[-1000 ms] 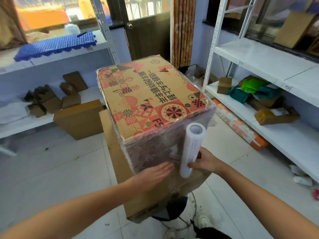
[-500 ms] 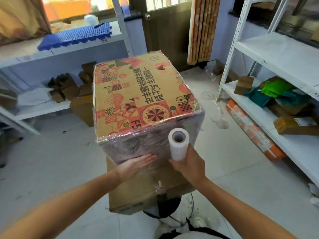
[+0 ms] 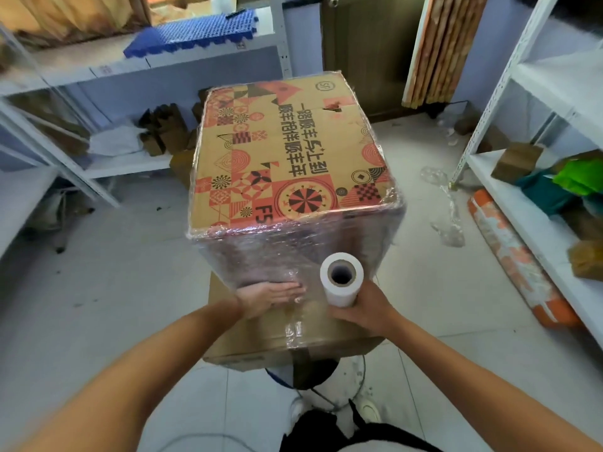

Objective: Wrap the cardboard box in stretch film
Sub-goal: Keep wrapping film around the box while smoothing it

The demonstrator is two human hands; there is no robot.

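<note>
The printed cardboard box stood on a plain carton, its near side already filmed. Against that side the left hand pressed flat, fingers together. Just right of it, the right hand gripped the upright stretch film roll.

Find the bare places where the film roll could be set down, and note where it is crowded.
Free: the white tiled floor left of the printed cardboard box, and the white upper shelf on the right. Crowded: the lower right shelf, piled with parcels, and the floor beside it, littered with film scraps.
</note>
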